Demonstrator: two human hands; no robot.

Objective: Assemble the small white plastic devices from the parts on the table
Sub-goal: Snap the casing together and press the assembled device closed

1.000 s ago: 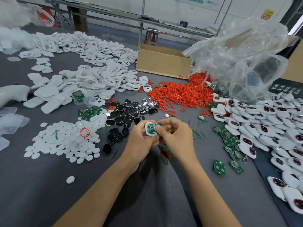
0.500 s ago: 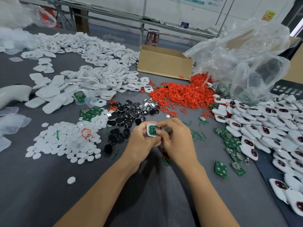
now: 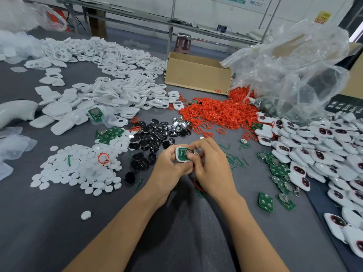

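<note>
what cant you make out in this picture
Head view only:
- Part of the green board in the white shell: the right hand covers its right side, and the left hand hides the shell's underside.
- Inside of the cardboard box: hidden by its near wall.
- Contents of the plastic bag: blurred by crumples and glare.
- Print on the wall notice: too small.

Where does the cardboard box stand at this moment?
In the head view, the cardboard box stands at the far side of the table, right of centre, between the white shells on its left and the clear plastic bag on its right.
</note>
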